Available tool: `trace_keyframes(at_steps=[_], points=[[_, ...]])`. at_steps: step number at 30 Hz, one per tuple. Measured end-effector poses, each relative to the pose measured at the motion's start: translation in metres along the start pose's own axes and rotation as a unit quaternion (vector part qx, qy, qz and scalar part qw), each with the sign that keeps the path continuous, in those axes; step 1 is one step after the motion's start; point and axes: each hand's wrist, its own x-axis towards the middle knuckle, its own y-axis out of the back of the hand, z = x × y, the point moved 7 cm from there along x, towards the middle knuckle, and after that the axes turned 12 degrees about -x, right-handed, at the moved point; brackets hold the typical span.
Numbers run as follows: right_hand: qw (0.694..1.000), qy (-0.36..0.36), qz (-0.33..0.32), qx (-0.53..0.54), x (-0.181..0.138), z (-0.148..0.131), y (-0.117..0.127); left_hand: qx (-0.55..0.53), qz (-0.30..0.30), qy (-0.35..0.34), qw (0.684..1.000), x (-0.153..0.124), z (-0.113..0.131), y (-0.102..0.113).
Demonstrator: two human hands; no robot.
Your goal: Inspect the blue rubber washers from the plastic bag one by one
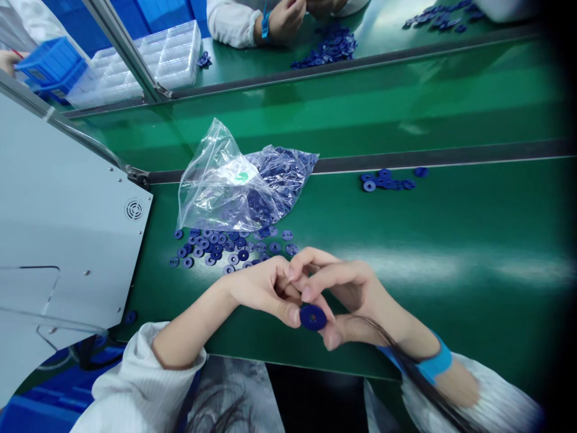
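Between my two hands, above the front of the green bench, is a dark blue disc point(312, 317) with a small hole in its middle. My left hand point(265, 291) pinches its left edge with thumb and fingers. The thumb of my right hand point(347, 294) is at the disc's right edge, and its fingers curl over it, close to the left fingertips. Behind my left hand lie several loose blue discs point(211, 243). A clear plastic bag point(216, 186) filled with more of them rests just past these.
A smaller group of blue discs point(383, 180) lies at the back right. The grey machine housing point(67, 210) borders the bench on the left. Beyond the rail, a co-worker's hands point(288, 21) are near a heap of discs point(331, 45) and a clear compartment box point(175, 54).
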Motion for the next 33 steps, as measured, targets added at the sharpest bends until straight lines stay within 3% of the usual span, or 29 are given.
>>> trace_keyframes(at_steps=[6, 12, 21, 27, 33], points=[[1.000, -0.006, -0.003, -0.020, -0.001, -0.001, 0.000, -0.012, -0.014, 0.015, 1.000, 0.000, -0.002, -0.002], [1.000, -0.008, -0.001, 0.000, -0.001, 0.001, 0.000, -0.020, 0.009, 0.035, 0.999, 0.000, -0.006, 0.002], [1.000, 0.004, 0.009, -0.015, 0.000, 0.000, 0.001, -0.023, 0.031, -0.003, 0.999, 0.003, 0.002, 0.001], [0.973, 0.023, 0.105, -0.203, -0.005, -0.001, 0.013, -0.069, 0.133, -0.030, 0.988, 0.001, 0.007, 0.014], [0.903, 0.119, 0.129, -0.391, -0.007, -0.010, 0.012, -0.067, 0.141, -0.017, 0.988, 0.004, 0.005, 0.015]])
